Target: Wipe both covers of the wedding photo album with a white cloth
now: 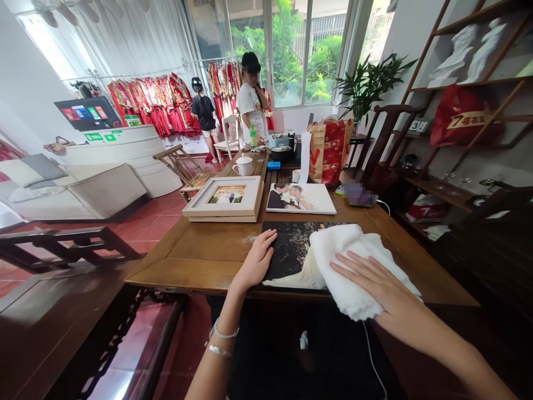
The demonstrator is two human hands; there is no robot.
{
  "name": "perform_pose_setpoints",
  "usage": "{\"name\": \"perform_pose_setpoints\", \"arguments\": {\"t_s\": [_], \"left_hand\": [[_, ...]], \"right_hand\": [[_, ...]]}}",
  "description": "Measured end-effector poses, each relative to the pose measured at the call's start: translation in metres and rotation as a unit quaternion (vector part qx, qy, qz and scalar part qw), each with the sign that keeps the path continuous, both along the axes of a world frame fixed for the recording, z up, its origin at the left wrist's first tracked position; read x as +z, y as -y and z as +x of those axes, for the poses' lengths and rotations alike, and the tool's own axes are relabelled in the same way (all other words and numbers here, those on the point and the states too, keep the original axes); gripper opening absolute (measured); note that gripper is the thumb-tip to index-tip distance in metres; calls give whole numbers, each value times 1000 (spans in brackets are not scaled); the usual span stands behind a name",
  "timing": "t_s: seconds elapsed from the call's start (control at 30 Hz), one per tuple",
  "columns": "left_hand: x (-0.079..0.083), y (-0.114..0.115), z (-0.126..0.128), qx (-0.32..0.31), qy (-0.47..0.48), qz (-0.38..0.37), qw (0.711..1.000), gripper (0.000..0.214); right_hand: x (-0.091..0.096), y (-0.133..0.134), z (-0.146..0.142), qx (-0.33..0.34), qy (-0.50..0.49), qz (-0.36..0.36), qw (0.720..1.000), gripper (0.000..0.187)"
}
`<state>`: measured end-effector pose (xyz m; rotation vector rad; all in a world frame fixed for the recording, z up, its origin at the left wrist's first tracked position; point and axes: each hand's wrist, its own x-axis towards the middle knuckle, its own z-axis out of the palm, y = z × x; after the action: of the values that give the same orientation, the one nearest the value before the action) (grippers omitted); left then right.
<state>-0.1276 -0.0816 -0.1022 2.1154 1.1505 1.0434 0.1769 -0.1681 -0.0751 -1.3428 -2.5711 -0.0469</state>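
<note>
A dark photo panel lies flat near the front edge of the wooden table. My left hand rests on the panel's left edge, fingers curled over it. A white towel covers the panel's right part. My right hand lies flat on the towel with its fingers stretched out.
A stack of framed photos and a white-edged photo print lie further back. A white cup, a red paper bag and a phone on a cable stand beyond. Two people stand by racks of red garments. A wooden bench is at the left, shelves at the right.
</note>
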Motion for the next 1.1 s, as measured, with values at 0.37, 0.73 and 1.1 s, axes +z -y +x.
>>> {"name": "perform_pose_setpoints", "arguments": {"t_s": [0.37,0.73,1.1], "left_hand": [[2,0,1,-6,6,3,1000,41],[1,-1,2,5,-1,6,1000,41],[3,1,3,5,-4,7,1000,40]], "right_hand": [[2,-120,26,-73,-17,-3,997,70],[-11,-23,9,-90,10,57,994,89],[-9,3,13,-72,-4,38,997,93]]}}
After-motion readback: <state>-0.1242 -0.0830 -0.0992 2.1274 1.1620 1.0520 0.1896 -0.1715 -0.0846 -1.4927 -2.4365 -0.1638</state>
